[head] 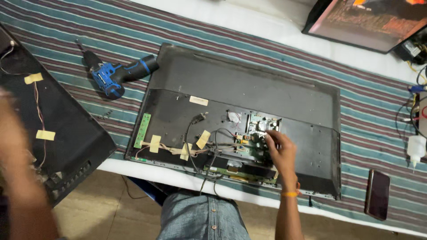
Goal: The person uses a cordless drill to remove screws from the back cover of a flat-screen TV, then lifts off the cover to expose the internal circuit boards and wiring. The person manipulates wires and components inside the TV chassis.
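Note:
A flat television (249,84) lies face down on a striped cloth, its back cover off and its inner panel exposed. My right hand (278,149) rests on the green circuit board (253,142) near the panel's lower middle, fingers curled on a part there. Black cables (192,146) and taped wires run left from the board toward a narrow green strip board (143,130). My left hand (15,178) is a blurred shape at the far left, beside the removed black back cover (53,129); I cannot tell whether it holds anything.
A blue and black cordless drill (113,75) lies on the cloth left of the television. A dark phone (377,194) sits at the right near the table edge. A white glue bottle (416,149) and cables are at far right. Another screen (369,22) lies top right.

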